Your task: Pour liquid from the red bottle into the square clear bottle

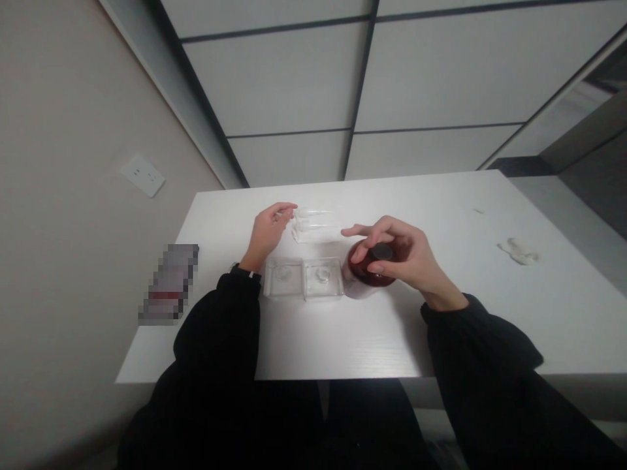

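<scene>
My left hand [267,234] hangs over the table with its fingers loosely curled, holding nothing. Its fingertips are at the edge of a clear plastic pump piece [313,226], and I cannot tell whether they touch it. My right hand [396,251] curves over a dark red bottle [361,274] with a black cap [381,252], its thumb by the cap and its fingers around the bottle's upper part. Two clear plastic trays [283,278] [322,279] stand side by side near my left wrist, just left of the bottle.
The white table [343,346] has a far edge and a left edge against a beige wall. A pixelated flat object [169,284] lies at the left edge. A crumpled white tissue [518,250] lies at the right. A white wall plate [143,175] is on the wall.
</scene>
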Demonstrator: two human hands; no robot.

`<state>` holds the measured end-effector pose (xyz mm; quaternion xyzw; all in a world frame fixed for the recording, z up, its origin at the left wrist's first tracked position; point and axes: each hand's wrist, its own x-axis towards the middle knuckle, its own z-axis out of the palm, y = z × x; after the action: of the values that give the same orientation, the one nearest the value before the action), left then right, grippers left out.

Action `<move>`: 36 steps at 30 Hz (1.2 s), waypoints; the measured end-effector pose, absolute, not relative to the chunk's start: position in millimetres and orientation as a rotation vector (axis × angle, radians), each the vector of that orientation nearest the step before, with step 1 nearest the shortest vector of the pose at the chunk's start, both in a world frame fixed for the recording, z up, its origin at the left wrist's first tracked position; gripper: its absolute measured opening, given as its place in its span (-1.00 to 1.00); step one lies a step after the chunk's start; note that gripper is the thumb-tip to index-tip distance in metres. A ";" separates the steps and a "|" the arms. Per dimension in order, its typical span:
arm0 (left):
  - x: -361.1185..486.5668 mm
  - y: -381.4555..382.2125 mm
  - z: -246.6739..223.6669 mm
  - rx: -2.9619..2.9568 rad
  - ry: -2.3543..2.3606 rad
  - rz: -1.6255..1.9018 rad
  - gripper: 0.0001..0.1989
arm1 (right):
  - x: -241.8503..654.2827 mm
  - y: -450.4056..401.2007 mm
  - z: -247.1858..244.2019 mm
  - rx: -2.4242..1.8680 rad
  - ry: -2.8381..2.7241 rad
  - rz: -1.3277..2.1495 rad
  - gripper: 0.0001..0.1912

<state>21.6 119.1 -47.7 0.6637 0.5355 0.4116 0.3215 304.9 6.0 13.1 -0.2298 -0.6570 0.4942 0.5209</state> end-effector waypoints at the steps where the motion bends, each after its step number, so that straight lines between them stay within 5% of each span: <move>1: 21.7 119.1 -47.6 1.744 1.409 1.079 -0.69 | 304.7 6.8 11.9 -0.547 -1.562 1.197 -0.70; 15: 22.7 119.1 -46.7 1.750 1.407 1.039 -0.68 | 297.5 16.5 -3.6 -0.518 -1.374 1.241 -0.62; 36: 24.9 117.4 -44.6 1.741 1.417 1.026 -0.67 | 298.9 11.7 7.5 -0.541 -1.364 1.380 -0.74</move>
<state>24.9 117.4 -44.6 0.6657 0.5419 0.3923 0.3307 298.9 11.7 7.5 -0.2270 -0.5724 0.5792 0.5343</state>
